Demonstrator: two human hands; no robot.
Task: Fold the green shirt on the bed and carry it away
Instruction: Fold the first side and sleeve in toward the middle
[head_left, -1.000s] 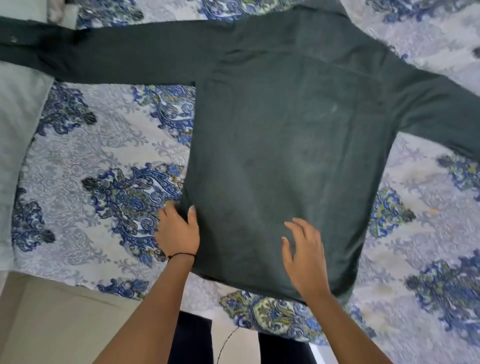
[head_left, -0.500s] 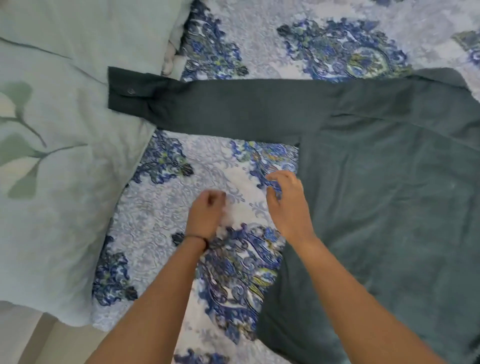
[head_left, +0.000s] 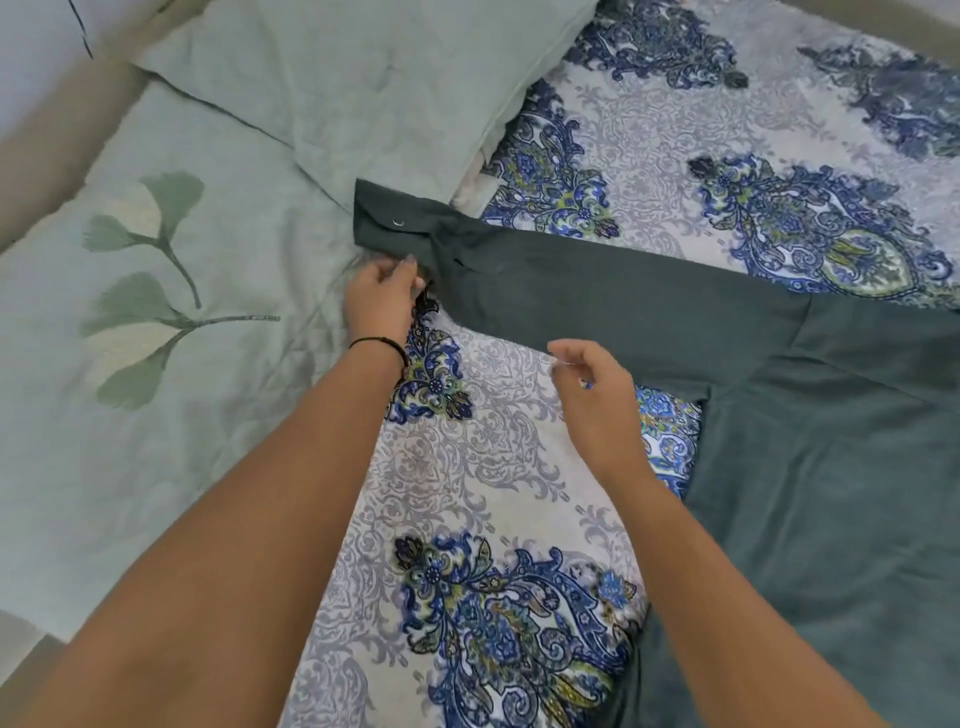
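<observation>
The shirt (head_left: 810, 467) lies flat on the bed (head_left: 519, 467), its sleeve (head_left: 597, 296) stretched beyond both hands. The left hand (head_left: 382, 299) pinches the sleeve's lower edge near the cuff (head_left: 389, 218); the right hand (head_left: 597, 400) hovers half-open, just short of the sleeve.

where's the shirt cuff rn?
Head view, upper centre-left: the cuff lies across the edge of the lower pale green pillow, just above the left hand, which is at the sleeve's near edge.

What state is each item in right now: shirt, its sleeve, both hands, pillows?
Green shirt: spread flat on the bedsheet, unfolded.
Sleeve: stretched out, cuff lying on a pillow.
Left hand: at the sleeve edge near the cuff.
Right hand: open, beside the sleeve.
</observation>
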